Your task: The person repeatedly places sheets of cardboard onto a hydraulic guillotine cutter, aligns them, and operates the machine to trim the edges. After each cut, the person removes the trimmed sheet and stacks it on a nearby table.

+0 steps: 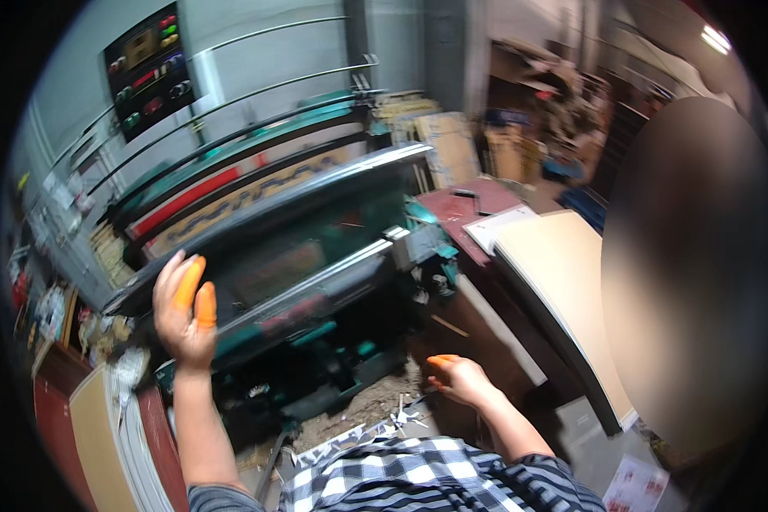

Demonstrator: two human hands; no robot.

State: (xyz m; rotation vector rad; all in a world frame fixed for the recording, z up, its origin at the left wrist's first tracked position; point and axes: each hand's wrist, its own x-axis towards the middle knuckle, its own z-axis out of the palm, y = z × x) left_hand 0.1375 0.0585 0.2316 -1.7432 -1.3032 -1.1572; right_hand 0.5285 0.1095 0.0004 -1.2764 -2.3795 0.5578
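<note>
1. The work thing, a large press-like machine (341, 224), stands straight ahead of the person, its dark, broad opening facing them.
2. The left hand (183, 311) is up at the machine's near left side, fingers extended and fairly wide, with nothing visible in it; whether it touches the raised plate edge, I cannot tell. It wears 2 orange finger covers (205, 305).
3. The right hand (461, 380) is lower, near the machine's right side, fingers partly curled and narrow, an orange tip showing. I see nothing in its grasp, though the curl hides the palm.
4. Good handling here, I judge, means keeping both hands outside the opening while any part can move, since the left fingers look close to the plate (motion blur makes the gap hard to read).
5. The stack of pale sheets (563, 273) lies to the right, on the right hand's side; gripping a sheet by its edges would probably keep it flat.
6. Pale scraps (405, 416) lie low between the arms, so steady footing seems wise.
7. The loose checked cloth (392, 469) at the person's front is best kept well back from the mechanism.
</note>
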